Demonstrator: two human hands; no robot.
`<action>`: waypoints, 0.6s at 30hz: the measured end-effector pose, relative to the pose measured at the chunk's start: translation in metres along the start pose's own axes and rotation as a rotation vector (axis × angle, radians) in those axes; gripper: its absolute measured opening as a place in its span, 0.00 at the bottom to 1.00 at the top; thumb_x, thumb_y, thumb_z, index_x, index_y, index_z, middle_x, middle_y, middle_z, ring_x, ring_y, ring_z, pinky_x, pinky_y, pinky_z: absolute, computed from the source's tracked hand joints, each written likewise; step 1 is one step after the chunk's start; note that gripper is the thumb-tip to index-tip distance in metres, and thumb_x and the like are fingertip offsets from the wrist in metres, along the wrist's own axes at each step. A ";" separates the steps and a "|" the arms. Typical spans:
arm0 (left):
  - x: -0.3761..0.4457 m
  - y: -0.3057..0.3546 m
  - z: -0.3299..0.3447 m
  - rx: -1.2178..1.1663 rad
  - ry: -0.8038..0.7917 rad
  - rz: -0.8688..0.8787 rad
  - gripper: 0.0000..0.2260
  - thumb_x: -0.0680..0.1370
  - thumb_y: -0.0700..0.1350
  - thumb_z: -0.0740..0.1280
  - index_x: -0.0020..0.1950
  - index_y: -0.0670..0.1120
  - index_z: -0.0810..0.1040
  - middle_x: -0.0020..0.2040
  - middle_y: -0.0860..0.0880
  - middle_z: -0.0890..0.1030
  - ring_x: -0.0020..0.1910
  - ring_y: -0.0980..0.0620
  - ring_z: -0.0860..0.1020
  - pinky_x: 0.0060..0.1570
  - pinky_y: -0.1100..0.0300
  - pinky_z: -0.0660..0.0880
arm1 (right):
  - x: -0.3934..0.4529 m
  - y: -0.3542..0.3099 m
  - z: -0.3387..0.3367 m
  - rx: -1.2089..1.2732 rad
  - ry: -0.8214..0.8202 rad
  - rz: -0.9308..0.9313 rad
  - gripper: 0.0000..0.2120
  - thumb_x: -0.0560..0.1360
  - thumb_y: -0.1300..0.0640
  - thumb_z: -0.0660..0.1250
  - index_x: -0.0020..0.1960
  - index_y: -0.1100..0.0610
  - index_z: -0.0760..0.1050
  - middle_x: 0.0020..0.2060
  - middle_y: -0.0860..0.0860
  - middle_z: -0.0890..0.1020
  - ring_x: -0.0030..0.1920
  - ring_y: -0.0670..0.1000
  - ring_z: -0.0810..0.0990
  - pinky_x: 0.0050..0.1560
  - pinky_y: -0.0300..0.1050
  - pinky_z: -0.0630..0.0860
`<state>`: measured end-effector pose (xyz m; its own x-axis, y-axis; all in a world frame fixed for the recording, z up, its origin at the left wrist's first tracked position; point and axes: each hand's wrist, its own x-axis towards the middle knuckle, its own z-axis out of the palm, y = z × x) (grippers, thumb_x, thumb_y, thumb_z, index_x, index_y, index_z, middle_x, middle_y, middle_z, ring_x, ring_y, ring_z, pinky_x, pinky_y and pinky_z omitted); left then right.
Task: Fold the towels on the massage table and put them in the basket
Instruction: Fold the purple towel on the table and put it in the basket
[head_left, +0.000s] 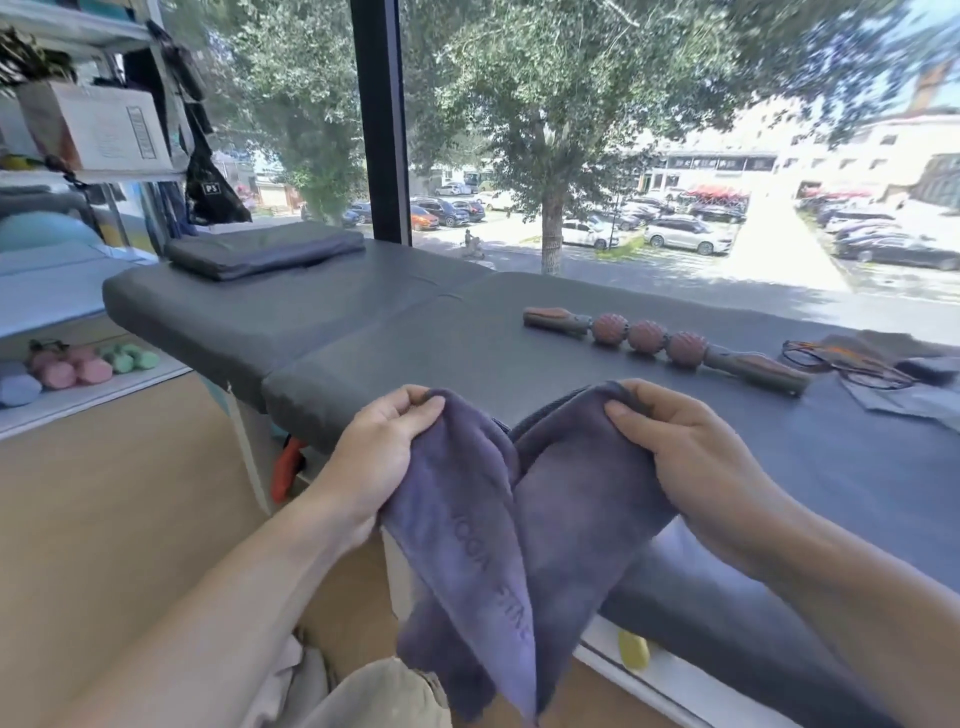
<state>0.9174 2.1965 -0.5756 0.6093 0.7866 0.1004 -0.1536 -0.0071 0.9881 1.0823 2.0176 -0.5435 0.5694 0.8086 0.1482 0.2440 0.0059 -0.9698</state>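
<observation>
A purple-grey towel (519, 530) hangs in front of me over the near edge of the dark grey massage table (363, 332). My left hand (384, 441) grips one top corner and my right hand (691, 441) grips the other, with the cloth sagging into a fold between them. A folded grey towel (265, 249) lies at the table's far left end. More grey cloth (904, 395) lies crumpled at the right end. No basket is in view.
A massage roller stick (660, 338) with three ridged balls lies across the table, with black-rimmed glasses (841, 361) beside it. Shelves (88, 171) with boxes stand at the left, pastel dumbbells (78, 364) beneath. A big window (623, 156) runs behind the table.
</observation>
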 end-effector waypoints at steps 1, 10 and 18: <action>0.007 0.003 -0.004 0.053 -0.016 0.025 0.05 0.83 0.40 0.64 0.49 0.42 0.78 0.41 0.45 0.82 0.40 0.53 0.80 0.42 0.63 0.77 | -0.004 -0.011 -0.017 -0.010 -0.026 0.018 0.09 0.81 0.57 0.65 0.49 0.58 0.83 0.47 0.59 0.86 0.45 0.55 0.84 0.52 0.54 0.78; 0.123 0.025 -0.042 0.932 0.254 0.239 0.05 0.81 0.41 0.66 0.51 0.44 0.82 0.45 0.46 0.80 0.48 0.45 0.78 0.43 0.59 0.66 | -0.012 -0.038 -0.153 -0.565 0.302 0.147 0.04 0.75 0.48 0.73 0.43 0.44 0.87 0.43 0.47 0.88 0.41 0.49 0.85 0.46 0.47 0.81; 0.175 0.011 -0.004 1.562 0.297 0.284 0.04 0.77 0.47 0.70 0.48 0.53 0.85 0.54 0.47 0.80 0.58 0.41 0.78 0.55 0.52 0.73 | 0.019 0.009 -0.227 -1.113 0.228 0.366 0.47 0.44 0.12 0.57 0.43 0.48 0.83 0.59 0.56 0.81 0.55 0.55 0.80 0.38 0.42 0.68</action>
<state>1.0192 2.3365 -0.5474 0.5079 0.7347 0.4497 0.7855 -0.6093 0.1082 1.2735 1.8995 -0.5058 0.8457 0.5323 0.0382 0.5207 -0.8074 -0.2775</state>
